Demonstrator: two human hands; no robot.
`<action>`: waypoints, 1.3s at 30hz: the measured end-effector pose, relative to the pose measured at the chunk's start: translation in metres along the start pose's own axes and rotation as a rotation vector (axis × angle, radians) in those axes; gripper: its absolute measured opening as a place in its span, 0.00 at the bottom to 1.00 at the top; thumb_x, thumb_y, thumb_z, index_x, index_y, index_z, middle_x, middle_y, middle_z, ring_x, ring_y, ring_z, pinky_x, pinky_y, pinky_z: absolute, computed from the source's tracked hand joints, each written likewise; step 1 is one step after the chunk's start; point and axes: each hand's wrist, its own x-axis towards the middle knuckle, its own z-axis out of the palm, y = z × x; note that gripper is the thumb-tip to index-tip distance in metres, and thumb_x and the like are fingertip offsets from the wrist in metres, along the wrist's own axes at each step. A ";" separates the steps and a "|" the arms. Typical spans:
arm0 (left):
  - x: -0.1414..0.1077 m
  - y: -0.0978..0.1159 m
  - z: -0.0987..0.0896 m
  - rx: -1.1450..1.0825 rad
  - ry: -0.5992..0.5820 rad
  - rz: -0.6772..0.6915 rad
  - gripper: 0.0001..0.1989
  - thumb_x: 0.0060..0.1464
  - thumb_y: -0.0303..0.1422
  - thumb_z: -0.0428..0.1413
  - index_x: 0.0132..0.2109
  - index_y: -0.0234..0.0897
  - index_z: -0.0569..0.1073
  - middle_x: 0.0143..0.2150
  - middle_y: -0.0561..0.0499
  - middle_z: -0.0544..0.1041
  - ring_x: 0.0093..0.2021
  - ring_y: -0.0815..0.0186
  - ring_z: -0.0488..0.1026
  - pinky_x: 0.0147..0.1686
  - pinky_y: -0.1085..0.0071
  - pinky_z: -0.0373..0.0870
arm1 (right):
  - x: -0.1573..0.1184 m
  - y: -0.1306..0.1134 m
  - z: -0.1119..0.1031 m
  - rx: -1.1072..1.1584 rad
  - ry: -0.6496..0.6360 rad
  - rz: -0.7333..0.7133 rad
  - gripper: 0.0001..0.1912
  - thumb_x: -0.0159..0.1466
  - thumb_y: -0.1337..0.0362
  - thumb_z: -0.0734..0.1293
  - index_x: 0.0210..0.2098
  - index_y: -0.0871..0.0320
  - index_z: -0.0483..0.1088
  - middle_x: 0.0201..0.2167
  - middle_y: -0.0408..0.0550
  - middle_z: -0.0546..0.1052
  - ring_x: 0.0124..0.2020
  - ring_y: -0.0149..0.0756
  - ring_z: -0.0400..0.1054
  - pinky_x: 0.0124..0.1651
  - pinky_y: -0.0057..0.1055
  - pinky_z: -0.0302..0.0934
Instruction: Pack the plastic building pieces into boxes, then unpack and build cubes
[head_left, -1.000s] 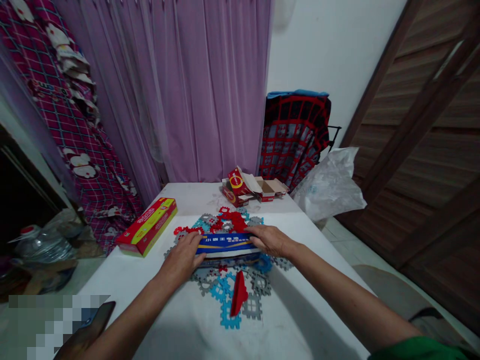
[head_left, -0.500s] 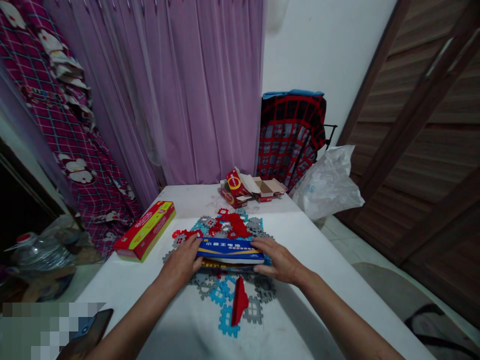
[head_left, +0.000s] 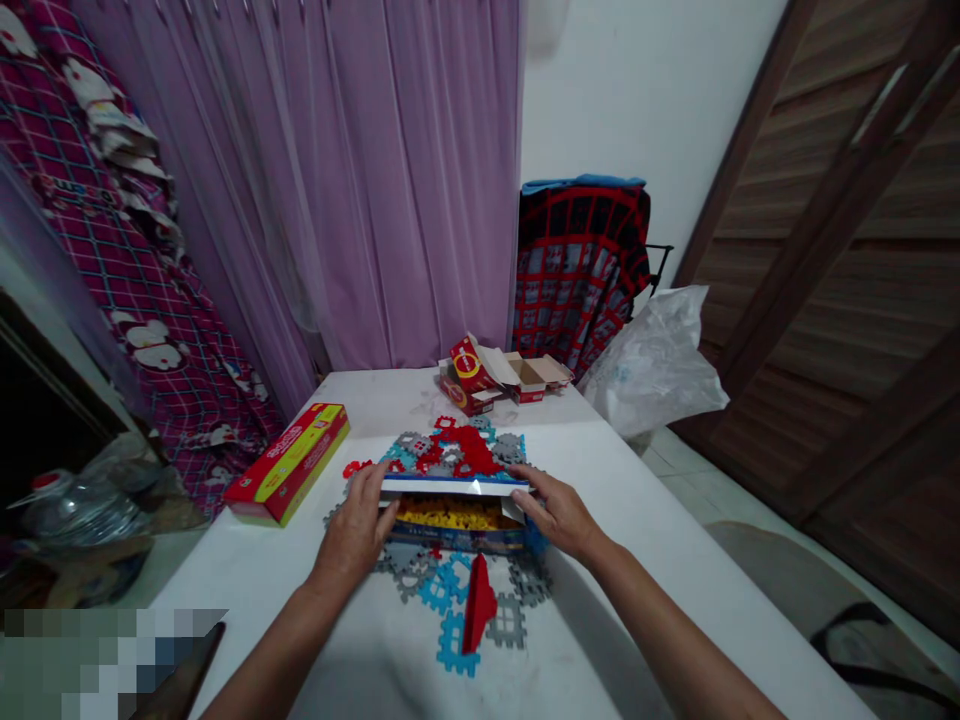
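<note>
A blue cardboard box (head_left: 457, 538) sits in the middle of the white table, its lid (head_left: 454, 487) lifted and seen nearly edge-on. Yellow pieces (head_left: 454, 514) fill the inside; I cannot make out their exact kind. My left hand (head_left: 358, 520) grips the lid's left end, thumb near the opening. At the right end, my right hand (head_left: 559, 510) pinches the lid with fingers on top. Red plastic pieces (head_left: 476, 450) lie behind the box. Grey and blue notched plastic tiles (head_left: 457, 635) are scattered around it, and a red piece (head_left: 478, 605) stands out in front.
A red and yellow box (head_left: 289, 465) lies at the table's left edge. Opened red cartons (head_left: 480, 375) stand at the back. A clear plastic bag (head_left: 652, 365) hangs beside the right edge. A dark phone-like object (head_left: 187, 665) is at the lower left.
The blue lid has tilted up and away, so its printed top no longer faces me and the yellow contents show. Both hands have stayed at its ends, the left slightly further left.
</note>
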 end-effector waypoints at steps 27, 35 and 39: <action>0.042 -0.012 -0.010 -0.030 -0.584 -0.113 0.41 0.44 0.38 0.58 0.67 0.37 0.61 0.70 0.37 0.57 0.66 0.51 0.62 0.64 0.59 0.59 | 0.026 0.003 0.001 -0.340 0.059 0.341 0.20 0.66 0.52 0.60 0.51 0.53 0.74 0.52 0.52 0.76 0.40 0.37 0.74 0.46 0.33 0.65; 0.058 0.005 -0.023 0.036 -0.688 -0.086 0.36 0.46 0.41 0.57 0.63 0.38 0.64 0.70 0.39 0.57 0.62 0.50 0.66 0.60 0.57 0.63 | 0.030 -0.002 -0.015 -0.399 -0.424 0.242 0.24 0.57 0.47 0.70 0.47 0.57 0.77 0.44 0.54 0.79 0.44 0.44 0.73 0.43 0.33 0.64; 0.066 -0.002 -0.025 0.007 -0.740 -0.096 0.31 0.45 0.44 0.58 0.58 0.44 0.69 0.57 0.46 0.75 0.55 0.54 0.73 0.54 0.61 0.67 | 0.042 0.014 -0.015 -0.214 -0.524 0.313 0.16 0.57 0.51 0.71 0.38 0.56 0.79 0.30 0.45 0.79 0.33 0.37 0.73 0.35 0.28 0.65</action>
